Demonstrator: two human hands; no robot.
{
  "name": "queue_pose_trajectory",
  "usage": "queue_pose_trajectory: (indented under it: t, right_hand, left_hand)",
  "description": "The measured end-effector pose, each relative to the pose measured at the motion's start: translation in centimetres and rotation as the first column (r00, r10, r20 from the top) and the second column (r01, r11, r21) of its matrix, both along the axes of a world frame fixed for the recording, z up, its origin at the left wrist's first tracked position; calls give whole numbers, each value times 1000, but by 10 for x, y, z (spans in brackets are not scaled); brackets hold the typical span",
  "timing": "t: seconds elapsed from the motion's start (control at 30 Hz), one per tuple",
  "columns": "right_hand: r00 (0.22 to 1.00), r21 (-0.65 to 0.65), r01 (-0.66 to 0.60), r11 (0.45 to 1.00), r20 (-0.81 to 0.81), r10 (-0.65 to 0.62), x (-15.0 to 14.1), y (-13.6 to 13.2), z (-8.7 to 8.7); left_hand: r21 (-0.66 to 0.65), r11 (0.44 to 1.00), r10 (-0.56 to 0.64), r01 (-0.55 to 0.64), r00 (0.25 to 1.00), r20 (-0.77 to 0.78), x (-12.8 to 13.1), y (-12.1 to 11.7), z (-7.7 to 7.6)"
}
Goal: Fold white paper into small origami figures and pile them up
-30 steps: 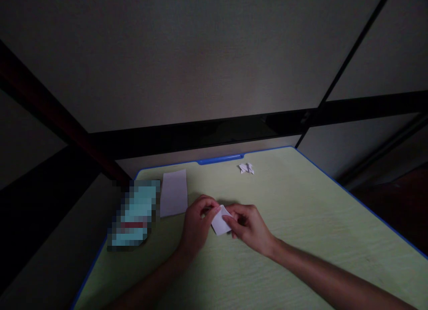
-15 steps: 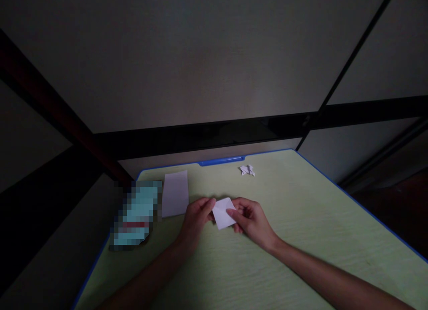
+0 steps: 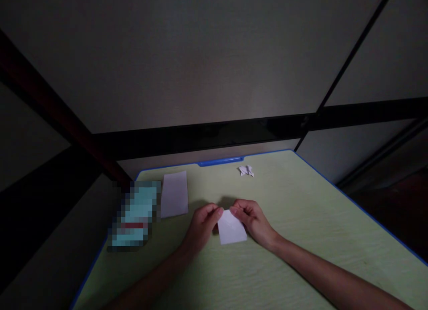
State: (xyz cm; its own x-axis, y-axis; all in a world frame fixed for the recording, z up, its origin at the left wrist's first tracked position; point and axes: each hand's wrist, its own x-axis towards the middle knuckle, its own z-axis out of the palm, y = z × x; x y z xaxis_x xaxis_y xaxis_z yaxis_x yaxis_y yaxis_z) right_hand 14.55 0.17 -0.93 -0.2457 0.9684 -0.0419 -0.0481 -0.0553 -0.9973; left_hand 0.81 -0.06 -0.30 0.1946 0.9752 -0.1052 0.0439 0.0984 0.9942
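Observation:
A small white paper [image 3: 232,229] lies near the middle of a pale green table [image 3: 301,221] with a blue rim. My left hand [image 3: 201,225] pinches the paper's upper left corner with curled fingers. My right hand [image 3: 254,221] pinches its upper right edge, fingers bent over it. The lower part of the paper rests flat on the table toward me.
A white stack of paper sheets [image 3: 174,194] lies to the left. Beside it at the table's left edge sits a blurred teal object [image 3: 135,214]. Small folded white paper pieces [image 3: 246,170] rest near the far edge. Dark wall panels stand behind.
The paper was held up off the table between both hands and turned; now it is lowered and lies flatter, closer to me, with both hands still on its top edge.

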Motion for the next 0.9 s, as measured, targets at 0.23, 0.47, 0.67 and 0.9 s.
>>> queue_pose_trajectory:
  t: [0.23, 0.47, 0.67, 0.9]
  right_hand:
    - [997, 26, 75, 997, -32, -74, -2, 1, -1]
    - [965, 125, -3, 992, -261, 35, 3, 3, 4]
    - [960, 242, -140, 960, -206, 192, 5, 4, 5]
    - [947, 246, -176, 953, -223, 233, 6, 4, 1]
  left_hand:
    - [-122, 991, -48, 55, 997, 54, 4, -6, 4]
    - [-97, 992, 97, -84, 984, 146, -4, 0, 1]
    - [-134, 987, 123, -91, 958, 260, -7, 2, -4]
    - [-100, 992, 93, -72, 970, 224, -8, 0, -6]
